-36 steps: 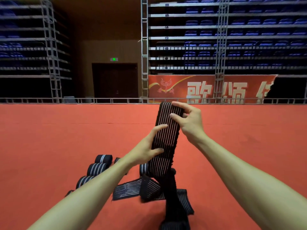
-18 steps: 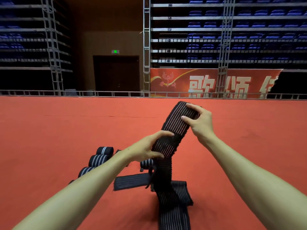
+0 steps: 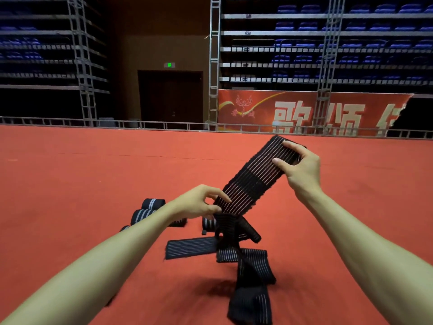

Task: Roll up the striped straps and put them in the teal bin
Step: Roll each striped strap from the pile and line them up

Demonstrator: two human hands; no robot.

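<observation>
While held taut above a red carpet (image 3: pixel 70 184), a black striped strap (image 3: pixel 253 179) slants from centre toward 1 o'clock.
The right hand (image 3: pixel 302 170) grips its upper end and the left hand (image 3: pixel 196 205) pinches it lower down; its tail trails to 6 o'clock. Rolled straps (image 3: pixel 150 207) lie at 8 o'clock. Beyond are a railing (image 3: pixel 164 125), a red banner (image 3: pixel 304 113) and blue tiered seats (image 3: pixel 351 43).

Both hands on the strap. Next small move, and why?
Probably curl the top end over with the right hand to start the roll: the striped strap runs flat and taut from it down to the left hand, its tail hanging unrolled.
</observation>
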